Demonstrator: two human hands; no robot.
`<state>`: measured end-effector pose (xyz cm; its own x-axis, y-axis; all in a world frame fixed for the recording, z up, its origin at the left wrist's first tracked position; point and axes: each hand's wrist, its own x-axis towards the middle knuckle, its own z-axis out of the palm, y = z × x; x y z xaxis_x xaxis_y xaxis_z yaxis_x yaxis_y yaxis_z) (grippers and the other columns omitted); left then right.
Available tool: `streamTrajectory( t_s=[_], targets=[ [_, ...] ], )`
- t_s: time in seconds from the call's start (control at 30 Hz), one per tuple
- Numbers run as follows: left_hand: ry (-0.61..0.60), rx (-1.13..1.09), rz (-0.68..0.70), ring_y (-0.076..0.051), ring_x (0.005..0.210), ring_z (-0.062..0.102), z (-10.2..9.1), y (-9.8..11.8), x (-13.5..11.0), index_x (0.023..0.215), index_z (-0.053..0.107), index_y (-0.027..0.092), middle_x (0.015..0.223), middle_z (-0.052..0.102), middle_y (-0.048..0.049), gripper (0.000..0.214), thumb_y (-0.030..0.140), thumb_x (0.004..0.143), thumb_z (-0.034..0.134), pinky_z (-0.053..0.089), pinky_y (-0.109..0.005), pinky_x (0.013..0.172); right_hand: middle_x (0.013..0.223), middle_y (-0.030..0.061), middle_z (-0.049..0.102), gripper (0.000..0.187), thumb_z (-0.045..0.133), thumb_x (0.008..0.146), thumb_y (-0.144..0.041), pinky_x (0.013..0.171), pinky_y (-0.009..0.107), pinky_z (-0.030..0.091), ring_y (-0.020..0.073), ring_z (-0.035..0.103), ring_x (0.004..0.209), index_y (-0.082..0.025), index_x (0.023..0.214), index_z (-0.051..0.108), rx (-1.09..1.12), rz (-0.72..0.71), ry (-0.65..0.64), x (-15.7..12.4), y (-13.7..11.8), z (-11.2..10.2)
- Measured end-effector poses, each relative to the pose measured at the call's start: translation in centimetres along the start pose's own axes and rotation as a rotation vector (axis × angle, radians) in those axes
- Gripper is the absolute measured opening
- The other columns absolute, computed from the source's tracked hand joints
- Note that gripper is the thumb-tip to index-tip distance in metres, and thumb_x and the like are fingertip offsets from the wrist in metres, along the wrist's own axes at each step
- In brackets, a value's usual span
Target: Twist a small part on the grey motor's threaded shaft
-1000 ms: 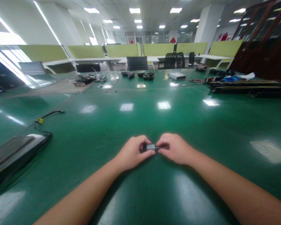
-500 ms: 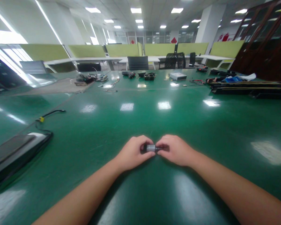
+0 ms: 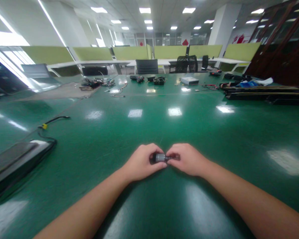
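Note:
A small silver and black cylindrical part (image 3: 160, 157) is held between both hands just above the green table (image 3: 164, 126). My left hand (image 3: 142, 162) pinches its left, black end with closed fingers. My right hand (image 3: 186, 159) grips its right end, fingers curled round it. Most of the right end is hidden inside the fingers. Both forearms rest low over the table's near edge.
A flat dark device (image 3: 12, 162) with a black cable and yellow tag (image 3: 43, 126) lies at the left. Tools, small boxes and wires (image 3: 154, 80) sit far across the table. Long black bars (image 3: 264, 94) lie at the far right. Office chairs and green partitions stand behind.
Both hands stay closed on the small part in nearly the same spot. They sit a touch lower than a second ago, with the view barely shifted.

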<state>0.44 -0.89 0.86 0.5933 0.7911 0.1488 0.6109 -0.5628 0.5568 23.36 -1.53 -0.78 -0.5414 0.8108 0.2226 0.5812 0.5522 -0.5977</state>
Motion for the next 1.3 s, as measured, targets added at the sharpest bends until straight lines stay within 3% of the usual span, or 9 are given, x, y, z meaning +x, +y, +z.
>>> streamTrajectory(
  t_s=[0.33, 0.97, 1.3],
  targets=[
    [-0.010, -0.011, -0.034, -0.016, 0.075, 0.060, 0.01, 0.02, 0.05, 0.097, 0.071, 0.020, 0.087, 0.070, -0.0015, 0.021, 0.036, 0.084, 0.073, 0.042, -0.027, 0.066, 0.085, 0.0025, 0.070, 0.010, 0.072, 0.085, -0.023, 0.071, 0.026, 0.043, 0.0155, 0.060, 0.080, -0.019, 0.093, 0.075, -0.004, -0.053, 0.010, -0.10, -0.24, -0.09],
    [-0.002, 0.009, -0.038, -0.015, 0.074, 0.059, 0.13, 0.16, 0.00, 0.097, 0.071, 0.020, 0.084, 0.068, 0.0003, 0.022, 0.038, 0.084, 0.074, 0.041, -0.027, 0.066, 0.079, 0.0007, 0.068, 0.005, 0.072, 0.083, -0.022, 0.067, 0.025, 0.040, 0.0136, 0.058, 0.074, -0.019, 0.086, 0.073, -0.013, -0.027, 0.002, -0.27, -0.01, -0.40],
    [-0.010, 0.006, -0.013, -0.015, 0.074, 0.059, 0.11, 0.02, 0.11, 0.099, 0.070, 0.020, 0.085, 0.068, 0.0004, 0.022, 0.037, 0.085, 0.074, 0.041, -0.026, 0.067, 0.083, 0.0018, 0.069, 0.010, 0.073, 0.083, -0.025, 0.070, 0.027, 0.042, 0.0154, 0.059, 0.078, -0.019, 0.092, 0.074, -0.046, -0.043, -0.028, -0.31, -0.11, -0.60]
  ],
)
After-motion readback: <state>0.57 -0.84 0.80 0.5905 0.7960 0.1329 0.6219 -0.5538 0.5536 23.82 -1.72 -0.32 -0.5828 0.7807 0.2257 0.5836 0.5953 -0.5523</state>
